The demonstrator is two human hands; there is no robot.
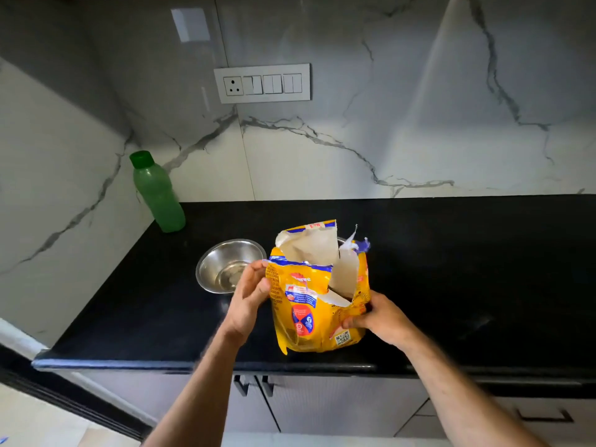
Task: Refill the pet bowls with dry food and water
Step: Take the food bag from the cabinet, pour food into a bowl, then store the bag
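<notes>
The food bag (317,304) stands torn open on the black counter (451,269), hiding all but a sliver of something behind it. Marble walls meet at the corner, where a green bottle (158,191) stands. A steel bowl (227,266) sits just left of the bag. The left hand (250,298) pinches the bag's upper edge; the right hand (379,316) grips its lower side.

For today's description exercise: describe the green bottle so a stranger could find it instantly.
Start at the black countertop under the marble wall. Follow it to its far left corner, where the green bottle stands upright, apart from the steel bowl. It is the only green, capped thing there.
</notes>
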